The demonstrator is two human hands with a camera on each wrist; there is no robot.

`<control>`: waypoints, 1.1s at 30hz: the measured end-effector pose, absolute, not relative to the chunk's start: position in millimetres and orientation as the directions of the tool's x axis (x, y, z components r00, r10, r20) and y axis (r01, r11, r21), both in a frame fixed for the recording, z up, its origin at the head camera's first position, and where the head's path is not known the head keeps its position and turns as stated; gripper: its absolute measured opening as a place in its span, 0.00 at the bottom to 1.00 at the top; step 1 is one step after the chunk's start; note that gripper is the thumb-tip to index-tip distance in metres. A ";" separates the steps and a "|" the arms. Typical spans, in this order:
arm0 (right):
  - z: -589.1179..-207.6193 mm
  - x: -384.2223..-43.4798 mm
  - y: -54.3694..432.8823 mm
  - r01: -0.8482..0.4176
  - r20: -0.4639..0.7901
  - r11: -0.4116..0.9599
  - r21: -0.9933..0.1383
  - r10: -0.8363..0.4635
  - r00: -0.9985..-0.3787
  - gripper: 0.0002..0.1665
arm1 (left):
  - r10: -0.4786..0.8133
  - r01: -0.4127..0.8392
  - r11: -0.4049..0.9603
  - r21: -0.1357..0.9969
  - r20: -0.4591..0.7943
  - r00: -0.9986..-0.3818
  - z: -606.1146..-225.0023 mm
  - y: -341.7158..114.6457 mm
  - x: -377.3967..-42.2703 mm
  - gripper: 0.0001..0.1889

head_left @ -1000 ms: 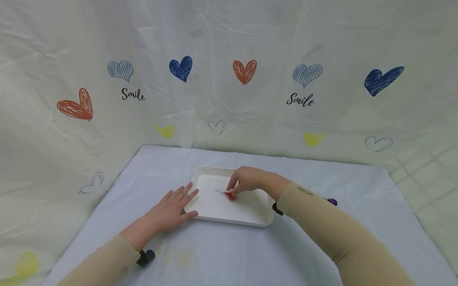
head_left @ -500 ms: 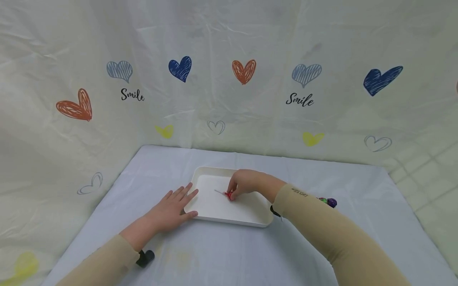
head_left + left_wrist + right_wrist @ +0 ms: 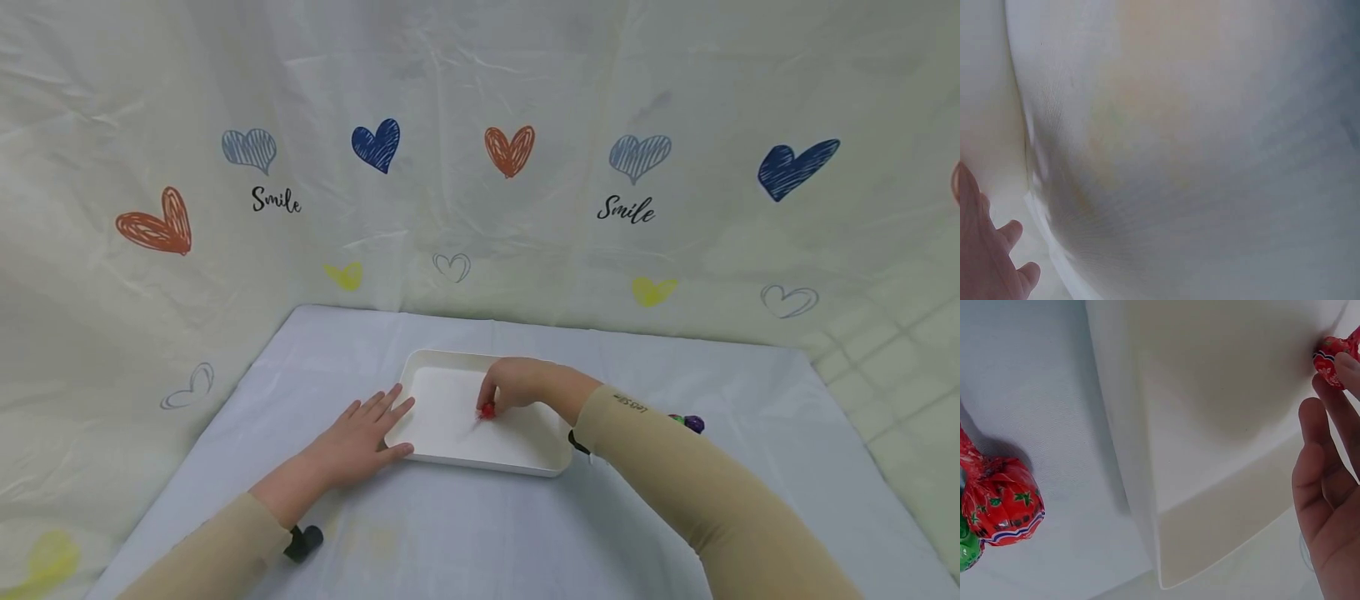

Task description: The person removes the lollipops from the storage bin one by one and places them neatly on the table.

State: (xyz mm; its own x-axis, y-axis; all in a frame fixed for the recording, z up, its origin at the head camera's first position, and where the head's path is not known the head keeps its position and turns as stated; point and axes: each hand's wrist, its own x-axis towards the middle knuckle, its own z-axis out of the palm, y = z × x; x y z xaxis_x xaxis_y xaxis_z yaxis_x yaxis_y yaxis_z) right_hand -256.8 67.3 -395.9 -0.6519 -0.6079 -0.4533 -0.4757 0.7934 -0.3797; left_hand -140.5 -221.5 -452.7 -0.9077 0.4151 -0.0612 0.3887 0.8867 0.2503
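A red-wrapped lollipop [image 3: 487, 411] is low over the floor of a white rectangular tray [image 3: 442, 450]. My right hand [image 3: 517, 383] pinches it by the wrapped head between thumb and fingers. The thin stick points toward the near left and looks blurred. In the right wrist view the lollipop head [image 3: 1333, 359] shows at the fingertips, while the other fingers [image 3: 1310, 481] are loosely bent. My left hand [image 3: 363, 437] lies with straight, spread fingers at the tray's left rim. Only part of that hand [image 3: 988, 250] enters the left wrist view.
More lollipops lie on the white cloth right of the tray, partly behind my right sleeve: a purple one [image 3: 694, 424], a red one [image 3: 1004, 503] and a green one [image 3: 967, 547]. A white curtain [image 3: 555, 208] printed with hearts hangs behind the table.
The lollipop's stick has swung from pointing left to pointing toward the near left. My right fingers have closed in on its head. The left hand and the tray have stayed in place.
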 end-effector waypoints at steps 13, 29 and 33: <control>-394.5 -254.8 73.0 -0.493 -0.440 0.786 -0.374 -0.618 -0.651 0.18 | 0.415 0.389 0.884 0.259 -0.055 -0.908 -451.6 -220.9 -138.5 0.43; -394.2 -262.5 77.5 -0.475 -0.420 0.793 -0.381 -0.606 -0.675 0.11 | 0.431 0.401 0.878 0.262 -0.068 -0.900 -442.3 -219.2 -136.0 0.43; -396.2 -263.3 76.2 -0.482 -0.423 0.800 -0.357 -0.599 -0.680 0.07 | 0.426 0.398 0.880 0.260 -0.059 -0.903 -447.5 -220.5 -137.8 0.43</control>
State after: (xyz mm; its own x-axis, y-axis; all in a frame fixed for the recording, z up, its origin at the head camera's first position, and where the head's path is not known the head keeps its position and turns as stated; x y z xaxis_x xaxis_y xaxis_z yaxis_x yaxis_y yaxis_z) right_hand -263.3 76.2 -396.2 -0.6798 -0.5992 -0.4230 -0.4825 0.7997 -0.3574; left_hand -137.8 -220.5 -447.5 -0.9029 0.4258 -0.0589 0.3979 0.8798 0.2600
